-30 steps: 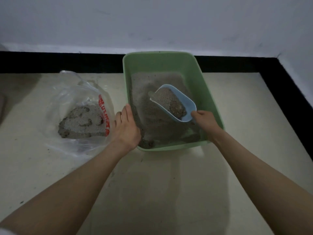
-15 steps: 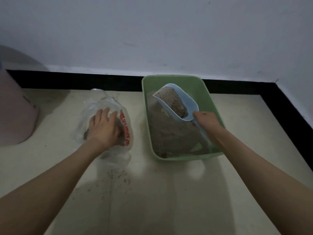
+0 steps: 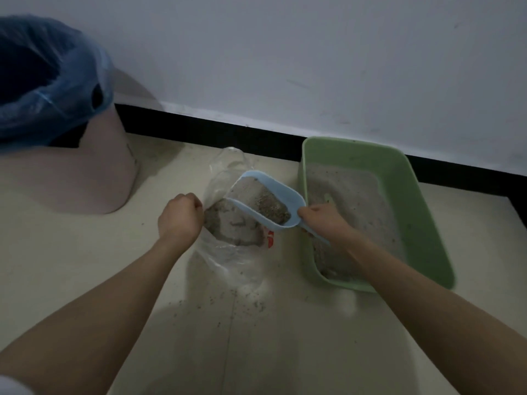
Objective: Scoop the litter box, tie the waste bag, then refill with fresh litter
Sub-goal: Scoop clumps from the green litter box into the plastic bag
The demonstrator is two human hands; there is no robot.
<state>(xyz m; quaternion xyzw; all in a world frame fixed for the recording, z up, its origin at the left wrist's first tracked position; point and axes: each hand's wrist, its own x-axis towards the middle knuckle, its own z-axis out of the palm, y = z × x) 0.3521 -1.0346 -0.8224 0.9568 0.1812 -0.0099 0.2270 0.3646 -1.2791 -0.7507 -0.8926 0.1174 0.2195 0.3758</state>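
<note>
Litter in the scoop [image 3: 266, 205], gripped by the right hand [image 3: 320, 220], may miss the bag [image 3: 228, 252]; the left hand [image 3: 179, 215] seemingly pinches its floppy mouth.

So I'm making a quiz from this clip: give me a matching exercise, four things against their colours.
Things:
1. scoop
2. litter box
3. waste bag
4. bin liner

Colours:
a. green
b. clear with red print
c. dark blue
d. pale blue

Pairs: 1-d, 2-a, 3-b, 4-c
</note>
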